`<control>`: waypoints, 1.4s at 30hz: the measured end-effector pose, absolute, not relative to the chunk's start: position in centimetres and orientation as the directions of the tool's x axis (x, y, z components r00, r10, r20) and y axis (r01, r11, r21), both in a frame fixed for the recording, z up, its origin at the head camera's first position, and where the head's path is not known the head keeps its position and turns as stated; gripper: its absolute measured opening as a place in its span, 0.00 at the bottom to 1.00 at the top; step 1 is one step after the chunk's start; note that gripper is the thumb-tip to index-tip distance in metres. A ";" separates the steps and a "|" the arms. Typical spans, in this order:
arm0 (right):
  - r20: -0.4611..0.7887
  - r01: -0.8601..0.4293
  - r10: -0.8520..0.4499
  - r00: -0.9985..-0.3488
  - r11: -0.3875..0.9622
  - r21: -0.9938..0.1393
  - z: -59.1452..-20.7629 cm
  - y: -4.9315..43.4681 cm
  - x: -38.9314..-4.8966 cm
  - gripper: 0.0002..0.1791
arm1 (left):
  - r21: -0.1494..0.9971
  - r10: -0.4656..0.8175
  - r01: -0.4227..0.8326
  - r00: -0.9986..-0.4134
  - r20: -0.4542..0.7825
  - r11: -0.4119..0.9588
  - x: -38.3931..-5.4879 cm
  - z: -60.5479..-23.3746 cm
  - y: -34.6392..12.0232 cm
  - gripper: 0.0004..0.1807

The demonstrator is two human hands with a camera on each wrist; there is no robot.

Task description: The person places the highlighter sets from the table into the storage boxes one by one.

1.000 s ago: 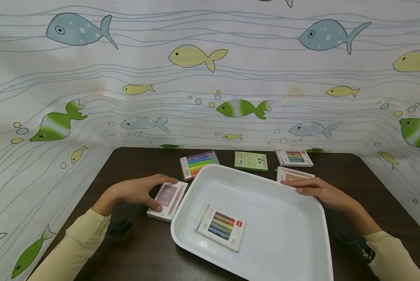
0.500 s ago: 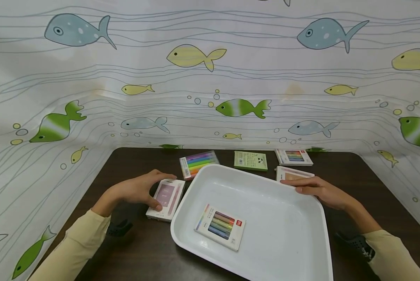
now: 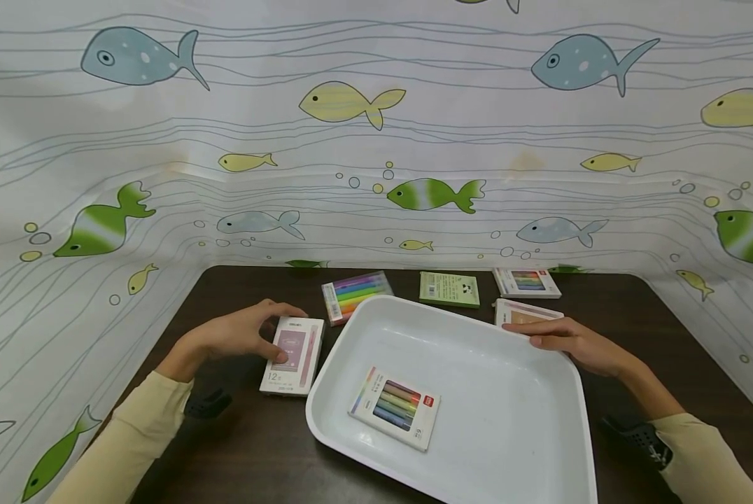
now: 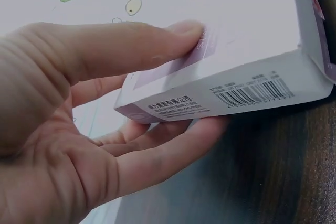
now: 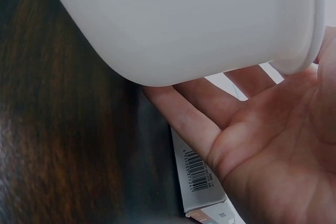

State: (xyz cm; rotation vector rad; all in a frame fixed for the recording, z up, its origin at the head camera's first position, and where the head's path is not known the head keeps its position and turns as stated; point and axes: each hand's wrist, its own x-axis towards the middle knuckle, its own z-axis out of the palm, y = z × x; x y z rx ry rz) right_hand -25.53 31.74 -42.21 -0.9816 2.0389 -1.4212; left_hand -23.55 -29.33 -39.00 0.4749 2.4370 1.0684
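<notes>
My left hand (image 3: 230, 334) grips a flat white box (image 3: 296, 374) with a purple panel, marked 12, left of the tray. In the left wrist view the thumb lies across the face of this box (image 4: 257, 72) and the other fingers lie beneath it; a barcode shows on its side. My right hand (image 3: 589, 348) holds the far right corner of a white tray (image 3: 509, 420). In the right wrist view, its fingers reach behind the wall of the tray (image 5: 184, 24). Inside the tray lies a white box of coloured sticks (image 3: 397, 407).
Behind the tray lie a rainbow pen pack (image 3: 357, 294), a green box (image 3: 448, 289) and a white box with a colour window (image 3: 528, 283). Another white box (image 3: 521, 310) is partly covered by the right hand. Fish-patterned cloth (image 3: 351, 154) surrounds the dark table (image 3: 238, 448).
My left hand has moved slightly left, bringing the purple-panelled box with it; that box has turned more upright in the head view. The right hand and the tray stay where they were.
</notes>
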 end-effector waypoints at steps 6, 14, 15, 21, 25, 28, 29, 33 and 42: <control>0.018 -0.281 -0.774 -0.632 0.207 -0.937 -42.1 31.7 -25.5 0.24 | 0.842 0.487 0.070 -0.840 -0.239 0.535 -23.7 -39.1 -29.8 0.37; 0.018 -0.273 -0.778 -0.628 0.198 -0.941 -42.0 31.7 -25.6 0.24 | 0.876 0.474 0.033 -0.851 -0.228 0.480 -23.5 -38.5 -29.8 0.33; 0.019 -0.273 -0.779 -0.627 0.196 -0.942 -42.0 31.7 -25.6 0.24 | 0.879 0.473 0.033 -0.852 -0.224 0.476 -23.5 -38.4 -29.8 0.33; 0.016 -0.270 -0.778 -0.628 0.199 -0.942 -41.9 31.6 -25.5 0.24 | 0.902 0.497 0.062 -0.849 -0.178 0.428 -23.2 -37.5 -30.0 0.33; 0.016 -0.267 -0.782 -0.623 0.194 -0.944 -41.8 31.5 -25.4 0.24 | 0.916 0.531 0.099 -0.836 -0.135 0.389 -22.9 -36.6 -29.9 0.34; 0.021 -0.268 -0.785 -0.619 0.186 -0.945 -41.7 31.5 -25.4 0.24 | 0.911 0.544 0.140 -0.833 -0.104 0.387 -22.5 -35.9 -29.9 0.33; 0.022 -0.269 -0.785 -0.619 0.185 -0.945 -41.7 31.5 -25.4 0.24 | 0.909 0.547 0.153 -0.832 -0.094 0.389 -22.4 -35.6 -29.9 0.33; 0.024 -0.272 -0.782 -0.622 0.188 -0.944 -41.8 31.5 -25.4 0.24 | 0.901 0.559 0.193 -0.827 -0.065 0.390 -22.0 -34.8 -30.0 0.33; 0.027 -0.276 -0.780 -0.626 0.189 -0.942 -42.0 31.5 -25.4 0.24 | 0.909 0.573 0.202 -0.818 -0.048 0.364 -21.7 -34.4 -29.8 0.33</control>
